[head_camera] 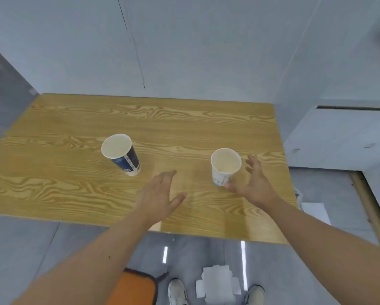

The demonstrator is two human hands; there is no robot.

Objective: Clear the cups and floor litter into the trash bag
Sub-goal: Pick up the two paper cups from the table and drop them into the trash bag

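Two paper cups stand upright on the wooden table (pixel 74 194). The dark blue cup (pixel 123 155) is left of centre; the white cup (pixel 225 166) is at the right. My right hand (pixel 254 183) is spread around the white cup's right side, thumb near its base, fingers apart, not closed on it. My left hand (pixel 160 194) hovers open over the table between the two cups, holding nothing. A flattened white cardboard piece (pixel 217 285) lies on the floor between my shoes. No trash bag is in view.
An orange cloth with dark edging (pixel 131 289) lies on the floor by my left shoe. A white sheet of paper (pixel 315 211) lies on the floor past the table's right edge. Grey walls stand behind the table, and a wooden strip (pixel 369 208) runs along the floor at right.
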